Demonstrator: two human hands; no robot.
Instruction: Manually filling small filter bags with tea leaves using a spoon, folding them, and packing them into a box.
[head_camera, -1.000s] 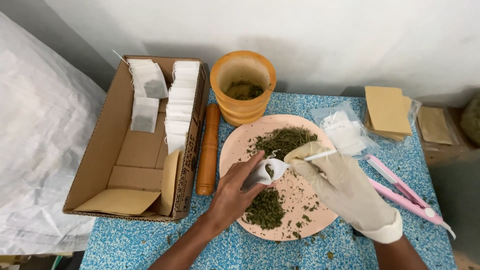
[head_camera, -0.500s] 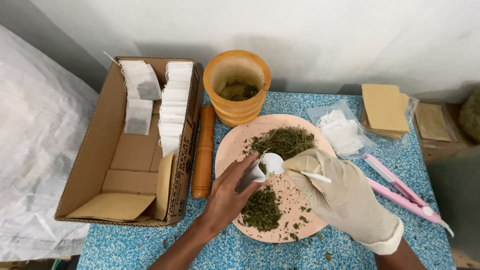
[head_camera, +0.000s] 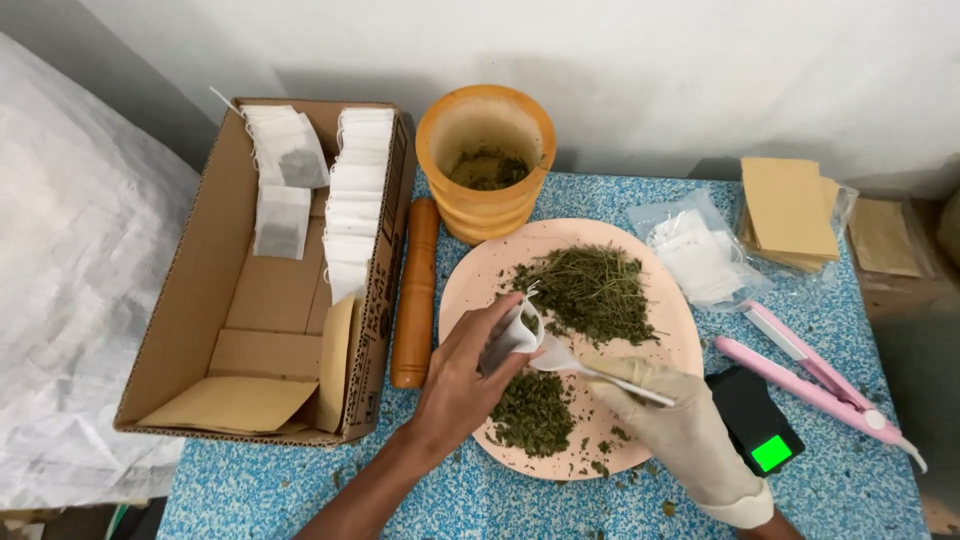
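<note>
The small white paper sachet (head_camera: 512, 338) sits pinched between the left hand (head_camera: 462, 385) fingers (head_camera: 490, 330), mouth open; the gloved right hand (head_camera: 672, 420) fingers grip a white plastic spoon (head_camera: 590, 367) touching it.

We were at a small home workshop for packing herbal tea. A blue speckled tabletop (head_camera: 300, 490) against a plain white wall (head_camera: 650, 60) carried a pink round plate (head_camera: 470, 290) of dried green herbs (head_camera: 590, 285), an orange wooden mortar (head_camera: 485, 160), a brown cardboard box (head_camera: 210, 300) of white paper sachets (head_camera: 355, 190) and a pink heat-sealing iron (head_camera: 810, 370).
</note>
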